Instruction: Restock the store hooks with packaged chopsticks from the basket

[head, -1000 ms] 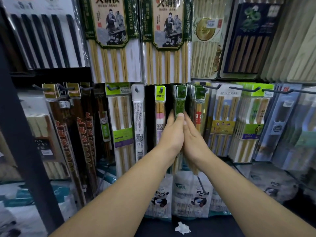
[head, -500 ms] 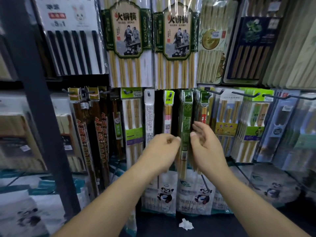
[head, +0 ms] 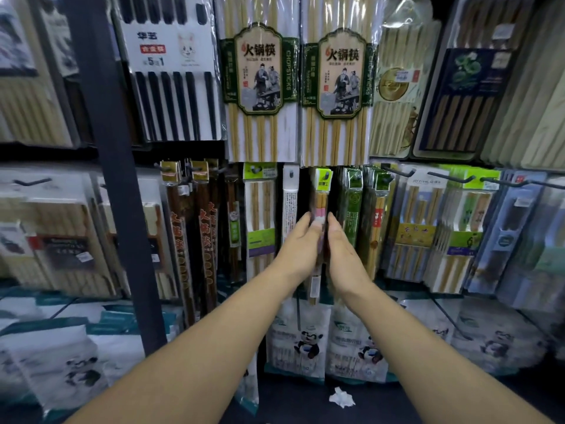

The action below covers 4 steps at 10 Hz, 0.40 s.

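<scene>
While the chopstick pack (head: 321,200) hangs from its hook (head: 326,174), left hand (head: 301,244) and right hand (head: 344,255) sandwich it flat-fingered, grips wide, likely straightening it.

A shop display wall fills the view, hung edge to edge with rows of merchandise; a dark upright post (head: 113,179) runs top to bottom on the left; a dark horizontal band (head: 183,149) crosses behind it; at the bottom lies a dark surface (head: 305,407), floor or low shelf; a crumpled scrap of white paper (head: 341,398) rests on it; the light is dim.
</scene>
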Tool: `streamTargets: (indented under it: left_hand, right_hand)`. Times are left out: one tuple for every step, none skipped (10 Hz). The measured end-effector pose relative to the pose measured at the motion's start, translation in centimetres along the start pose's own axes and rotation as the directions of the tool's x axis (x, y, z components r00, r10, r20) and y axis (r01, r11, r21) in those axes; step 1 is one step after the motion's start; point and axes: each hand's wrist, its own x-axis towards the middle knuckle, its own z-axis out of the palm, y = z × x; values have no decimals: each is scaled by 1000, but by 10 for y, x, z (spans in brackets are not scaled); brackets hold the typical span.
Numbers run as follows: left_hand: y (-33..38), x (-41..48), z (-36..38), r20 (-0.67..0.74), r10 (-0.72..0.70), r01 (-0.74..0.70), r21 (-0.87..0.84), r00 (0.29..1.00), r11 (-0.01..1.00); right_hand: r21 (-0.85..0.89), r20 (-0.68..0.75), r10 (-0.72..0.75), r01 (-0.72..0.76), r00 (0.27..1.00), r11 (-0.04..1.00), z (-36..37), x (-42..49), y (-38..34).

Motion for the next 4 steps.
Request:
streamTargets:
  left_hand:
    - [-4,3,-2,8,-21,21,-92,1000,996]
    - [-6,-1,-5,55,-38,43,-94,998,995]
    - [-8,-11,-9,112,-30,26,36,993,999]
    - [-14,-27,-11,52,-26,15,203,998,979]
  right_hand:
    - [26,27,19,-20,999,999,-1,1,1]
    - [8,23,35,-35,999,999,-6,-3,0]
    - [-86,-33,50,-52,998,995,-18,-12,-4]
    - [-164,-168,-5,-23,986,986,-37,-30,-7]
